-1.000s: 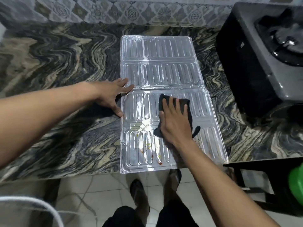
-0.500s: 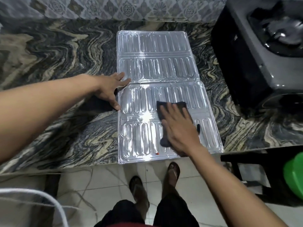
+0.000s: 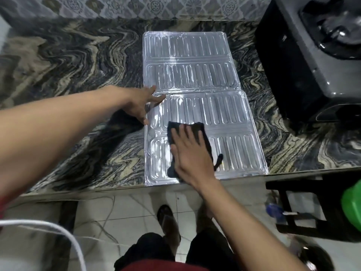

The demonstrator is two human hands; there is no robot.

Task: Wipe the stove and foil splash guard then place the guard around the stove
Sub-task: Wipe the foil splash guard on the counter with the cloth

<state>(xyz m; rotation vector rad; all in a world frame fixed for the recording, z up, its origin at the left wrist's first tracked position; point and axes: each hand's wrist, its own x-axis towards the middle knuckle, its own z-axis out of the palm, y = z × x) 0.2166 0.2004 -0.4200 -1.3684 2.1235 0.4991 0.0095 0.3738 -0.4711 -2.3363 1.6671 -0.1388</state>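
On the marbled tabletop (image 3: 78, 79) your foil splash guard (image 3: 230, 110) lies flat with its near edge at the tabletop's lip, well apart from the black stove (image 3: 304, 61) at the far right, not yet set around it. Your right hand (image 3: 192, 156) presses flat, fingers spread and unclenched, on the dark cloth (image 3: 195, 128), which has slid left toward the panel's middle since a second ago, and the orange spots seen then near the front edge no longer show. Your left hand (image 3: 141, 105) still pins the guard's left edge at the fold, palm down with fingers splayed, gripping nothing.
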